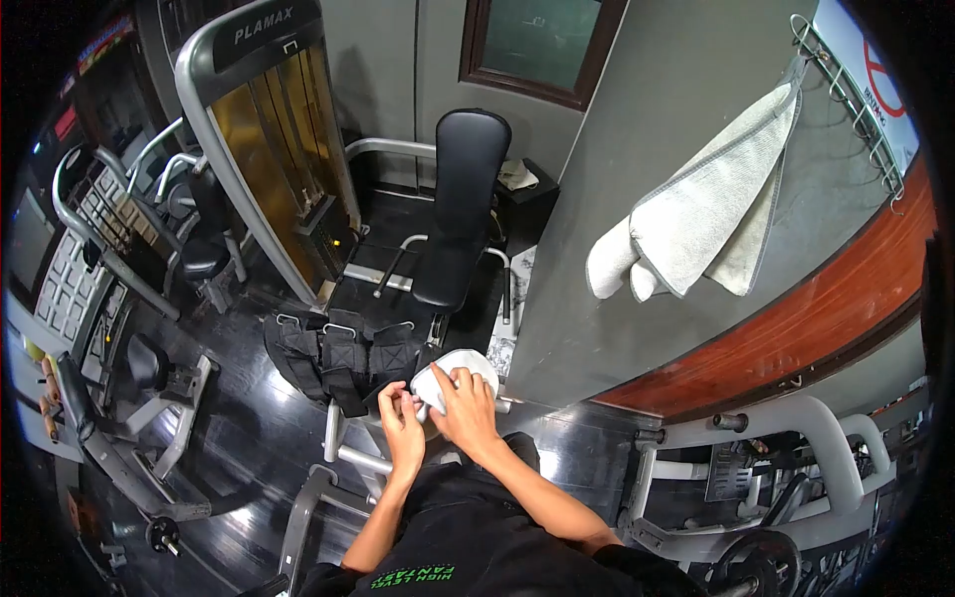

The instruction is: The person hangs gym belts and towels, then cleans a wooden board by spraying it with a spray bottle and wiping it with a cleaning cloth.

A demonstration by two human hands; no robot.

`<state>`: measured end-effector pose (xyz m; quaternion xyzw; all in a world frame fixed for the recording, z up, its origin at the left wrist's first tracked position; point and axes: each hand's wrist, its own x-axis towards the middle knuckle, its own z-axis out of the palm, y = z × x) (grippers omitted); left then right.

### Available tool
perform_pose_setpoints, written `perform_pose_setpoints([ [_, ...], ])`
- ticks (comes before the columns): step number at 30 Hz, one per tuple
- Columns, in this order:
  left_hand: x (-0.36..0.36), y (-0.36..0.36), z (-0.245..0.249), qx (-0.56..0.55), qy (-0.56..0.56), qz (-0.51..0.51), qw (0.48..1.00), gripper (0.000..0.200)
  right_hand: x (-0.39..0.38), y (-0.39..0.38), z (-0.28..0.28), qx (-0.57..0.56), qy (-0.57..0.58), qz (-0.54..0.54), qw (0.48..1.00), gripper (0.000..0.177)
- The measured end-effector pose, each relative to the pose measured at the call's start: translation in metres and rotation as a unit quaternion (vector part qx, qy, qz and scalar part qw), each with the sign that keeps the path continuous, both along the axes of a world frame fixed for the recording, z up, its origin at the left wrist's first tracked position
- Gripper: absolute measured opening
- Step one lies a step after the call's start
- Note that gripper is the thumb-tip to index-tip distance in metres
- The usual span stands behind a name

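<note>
White and soft-looking, the cloth [460, 370] sat bunched into a rounded lump between both hands, low in the middle of the view. It was just in front of the person's black shirt [468, 547] and above a grey tube frame [348, 453].

The left hand [402, 416] was curled at the cloth's near left edge, fingers bent inward and pinching the fabric. The right hand [466, 406] lay over the cloth from the right, fingers stretched across its top. Whether its thumb clamped from below could not be told.

Just left of the cloth hung a bundle of black webbing straps [343, 353] with metal buckles. Behind them stood a seat [468, 189], tall and narrow, padded in smooth black vinyl, with curved grey handles at its sides. Further left rose the machine [261, 119], an arched grey frame around a glossy amber panel, with thin cables running down it.

To the right a flat grey wall [637, 119] came forward to a sharp corner near the cloth. A thick terry towel [711, 204], pale with a grey hem, drooped in folds from a wire rack [846, 85] on it. Below ran a polished reddish wood band [826, 308]. The floor [239, 418] was black and shiny.
</note>
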<state>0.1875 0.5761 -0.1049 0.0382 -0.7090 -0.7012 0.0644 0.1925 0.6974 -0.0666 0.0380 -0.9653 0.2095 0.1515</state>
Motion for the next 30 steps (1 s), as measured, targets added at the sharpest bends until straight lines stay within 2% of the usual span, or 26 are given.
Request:
perform_pose_setpoints([
  [1, 0.002, 0.002, 0.002, 0.057, -0.015, 0.002, 0.998, 0.021, 0.001, 0.003, 0.003, -0.034, 0.018, -0.004, 0.999, 0.054],
  [2, 0.003, 0.003, 0.004, 0.059, -0.017, 0.003, 0.998, 0.021, 0.003, 0.008, 0.0, -0.032, 0.015, -0.004, 0.999, 0.054],
  [4, 0.006, 0.006, 0.006, 0.094, -0.014, 0.009, 0.995, 0.022, 0.001, 0.022, -0.012, -0.167, 0.03, 0.006, 0.986, 0.042],
  [5, 0.005, 0.005, -0.002, 0.08, -0.01, 0.003, 0.997, 0.022, 0.001, 0.028, -0.016, -0.164, 0.029, 0.008, 0.986, 0.042],
  [6, 0.005, 0.005, -0.003, 0.082, -0.011, 0.005, 0.997, 0.022, 0.002, 0.033, -0.02, -0.252, -0.008, -0.046, 0.967, 0.037],
  [7, 0.004, 0.005, -0.004, 0.012, 0.015, -0.012, 1.0, 0.022, 0.002, 0.038, -0.025, -0.336, -0.044, -0.098, 0.936, 0.032],
  [8, 0.004, 0.005, -0.004, -0.059, 0.041, -0.028, 0.997, 0.021, 0.002, 0.042, -0.033, -0.416, -0.08, -0.15, 0.893, 0.028],
  [9, 0.004, 0.005, 0.003, -0.099, 0.068, -0.043, 0.992, 0.023, -0.003, 0.043, -0.064, -0.531, 0.018, -0.157, 0.833, 0.025],
  [10, 0.005, 0.005, 0.008, -0.099, 0.067, -0.042, 0.992, 0.023, 0.001, 0.045, -0.045, -0.622, -0.018, -0.187, 0.76, 0.023],
  [12, 0.007, 0.007, 0.014, -0.16, 0.06, -0.073, 0.983, 0.029, 0.004, 0.058, -0.065, -0.769, -0.032, -0.188, 0.61, 0.028],
  [13, 0.006, 0.006, 0.012, -0.178, 0.066, -0.091, 0.978, 0.036, 0.006, 0.062, -0.067, -0.769, -0.033, -0.189, 0.61, 0.028],
  [15, 0.008, 0.009, 0.019, -0.209, 0.064, -0.1, 0.971, 0.038, 0.014, 0.065, -0.065, -0.864, -0.043, -0.237, 0.442, 0.04],
  [19, 0.008, 0.012, 0.019, -0.281, 0.071, -0.128, 0.948, 0.049, 0.027, 0.063, -0.043, -0.886, 0.023, -0.21, 0.413, 0.048],
  [23, 0.009, 0.018, 0.028, -0.335, 0.058, -0.136, 0.931, 0.058, 0.041, 0.074, -0.032, -0.9, 0.056, -0.21, 0.379, 0.046],
  [24, 0.008, 0.019, 0.031, -0.335, 0.057, -0.138, 0.93, 0.058, 0.043, 0.076, -0.031, -0.9, 0.057, -0.212, 0.377, 0.046],
  [26, 0.008, 0.019, 0.035, -0.35, 0.039, -0.15, 0.924, 0.059, 0.048, 0.078, -0.027, -0.882, 0.088, -0.206, 0.415, 0.045],
  [30, 0.009, 0.018, 0.03, -0.358, 0.042, -0.154, 0.92, 0.059, 0.053, 0.081, -0.017, -0.878, 0.089, -0.211, 0.42, 0.046],
])
